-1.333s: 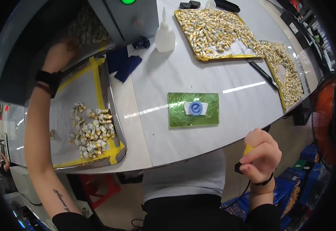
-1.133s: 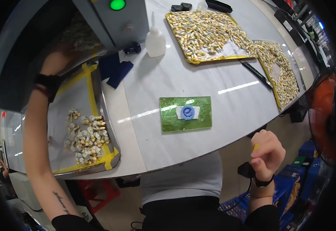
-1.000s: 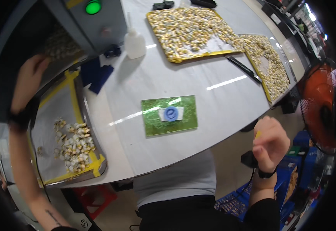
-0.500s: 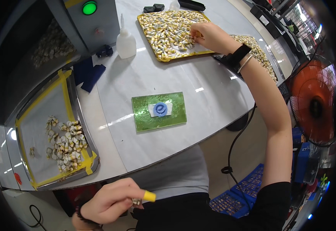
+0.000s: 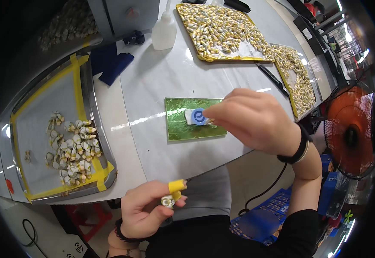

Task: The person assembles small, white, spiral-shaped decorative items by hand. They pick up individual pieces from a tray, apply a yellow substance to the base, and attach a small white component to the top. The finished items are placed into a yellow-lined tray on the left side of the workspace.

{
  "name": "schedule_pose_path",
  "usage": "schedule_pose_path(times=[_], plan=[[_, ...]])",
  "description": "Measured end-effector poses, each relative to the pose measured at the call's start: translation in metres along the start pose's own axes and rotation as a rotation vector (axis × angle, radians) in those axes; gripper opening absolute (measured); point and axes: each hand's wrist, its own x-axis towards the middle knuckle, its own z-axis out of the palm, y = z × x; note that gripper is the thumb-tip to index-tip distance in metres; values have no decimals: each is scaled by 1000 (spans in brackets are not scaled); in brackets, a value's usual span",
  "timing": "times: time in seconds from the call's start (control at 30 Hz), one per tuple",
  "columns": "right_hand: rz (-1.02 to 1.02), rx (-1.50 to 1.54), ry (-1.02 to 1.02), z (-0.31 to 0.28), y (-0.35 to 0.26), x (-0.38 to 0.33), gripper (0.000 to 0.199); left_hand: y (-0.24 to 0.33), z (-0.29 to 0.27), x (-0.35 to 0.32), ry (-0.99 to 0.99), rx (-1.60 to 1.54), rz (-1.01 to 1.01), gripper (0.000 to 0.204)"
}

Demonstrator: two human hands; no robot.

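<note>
My left hand (image 5: 142,208) is closed at the table's front edge, a yellow wrap (image 5: 177,185) round one fingertip. Pinched in it is a small white piece with a round, folded-looking end (image 5: 167,201). My right hand (image 5: 258,120) reaches over a green glossy plate (image 5: 176,132), its fingertips pinched together at the rim of a round blue disc (image 5: 198,116). Whatever those fingertips hold, if anything, is too small to make out. Under the disc lies a white pad (image 5: 188,117); my right hand covers the plate's right part.
To the left, a yellow-taped tray (image 5: 33,172) holds a heap of small white-and-yellow pieces (image 5: 78,150). Two more trays of similar pieces (image 5: 222,32) (image 5: 301,81) stand at the back right. A white squeeze bottle (image 5: 164,34), dark blue cloth (image 5: 116,69) and orange fan (image 5: 350,133) are nearby.
My right hand has come from the far tray of pieces to the blue disc. My left hand has risen and turned, showing the white piece's end. The whole view has shifted.
</note>
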Motion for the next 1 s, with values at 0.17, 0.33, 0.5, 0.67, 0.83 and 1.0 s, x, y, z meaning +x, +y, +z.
schedule_pose_path(times=[0.17,0.33,0.5,0.67,0.83,1.0], plan=[[-74,-170,-80,5,0,-2,19,1,1,0,34,-132,-44,39],[-54,-192,-146,7,0,-2,23,-8,-4,-1,50,-196,-12,45],[-88,-212,-123,9,-1,-1,13,-2,-1,4,61,-213,-120,48],[-106,48,104,-1,-18,4,16,-1,-2,7,-5,-340,-211,49],[-192,390,318,14,-49,11,14,-3,-4,12,-107,-501,-325,47],[-307,385,272,19,-48,17,12,0,-5,13,-218,-593,-397,45]])
